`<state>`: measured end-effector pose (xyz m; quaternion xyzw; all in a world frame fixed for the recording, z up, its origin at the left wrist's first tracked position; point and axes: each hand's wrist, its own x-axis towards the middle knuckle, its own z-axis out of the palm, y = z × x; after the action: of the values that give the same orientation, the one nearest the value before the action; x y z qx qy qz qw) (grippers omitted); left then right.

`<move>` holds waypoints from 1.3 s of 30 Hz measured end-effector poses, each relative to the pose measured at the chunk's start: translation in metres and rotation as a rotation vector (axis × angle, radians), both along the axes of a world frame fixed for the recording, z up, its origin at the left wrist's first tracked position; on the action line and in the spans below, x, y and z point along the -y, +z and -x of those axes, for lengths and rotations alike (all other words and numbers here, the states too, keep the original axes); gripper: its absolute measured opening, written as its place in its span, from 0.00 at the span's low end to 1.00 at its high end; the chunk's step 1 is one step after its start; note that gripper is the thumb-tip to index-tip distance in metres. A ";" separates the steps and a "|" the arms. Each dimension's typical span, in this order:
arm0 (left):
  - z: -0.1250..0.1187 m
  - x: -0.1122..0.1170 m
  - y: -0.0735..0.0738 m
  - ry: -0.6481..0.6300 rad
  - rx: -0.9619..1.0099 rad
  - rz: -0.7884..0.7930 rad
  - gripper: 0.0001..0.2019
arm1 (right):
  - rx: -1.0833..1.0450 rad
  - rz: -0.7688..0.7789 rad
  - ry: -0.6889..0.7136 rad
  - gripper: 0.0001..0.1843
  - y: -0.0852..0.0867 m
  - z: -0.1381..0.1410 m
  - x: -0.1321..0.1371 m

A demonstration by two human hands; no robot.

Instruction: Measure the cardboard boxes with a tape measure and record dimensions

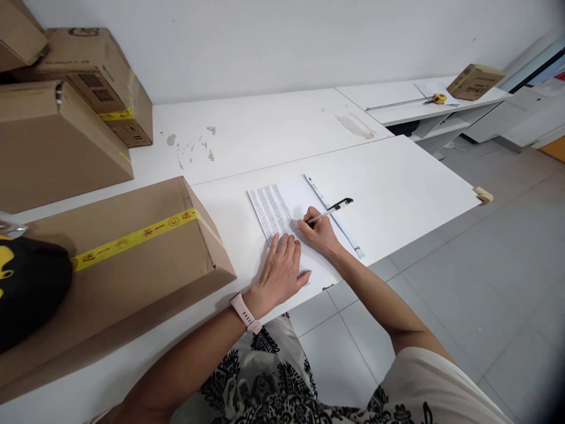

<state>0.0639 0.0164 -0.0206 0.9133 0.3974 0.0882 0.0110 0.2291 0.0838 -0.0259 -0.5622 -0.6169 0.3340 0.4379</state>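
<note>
A sheet of paper with columns of small print lies on the white table. My left hand rests flat on its lower part, fingers stretched out, hiding some of the print. My right hand is closed around a pen with a clear barrel and a black cap on its upper end. The pen's tip points at the right side of the printed columns; my fingers hide whether it touches the paper. Along the sheet's right side runs a narrow pale-blue strip, partly behind my right hand.
A taped cardboard box sits close on the left, with a black-and-yellow item on it. More boxes are stacked behind. At the far right are a yellow tape measure and a small box. The table ends at the right.
</note>
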 end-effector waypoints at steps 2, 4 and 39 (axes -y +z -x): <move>0.000 0.000 0.000 -0.001 0.002 0.005 0.34 | -0.001 -0.003 -0.005 0.12 0.000 0.000 0.000; 0.000 0.000 0.000 -0.001 0.006 0.008 0.34 | -0.006 0.006 -0.006 0.12 0.000 0.000 0.000; 0.000 0.000 0.000 -0.001 0.013 0.014 0.34 | -0.001 0.035 -0.030 0.10 0.001 -0.003 -0.001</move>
<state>0.0636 0.0162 -0.0204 0.9128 0.3974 0.0915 0.0199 0.2321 0.0852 -0.0253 -0.5788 -0.6024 0.3385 0.4332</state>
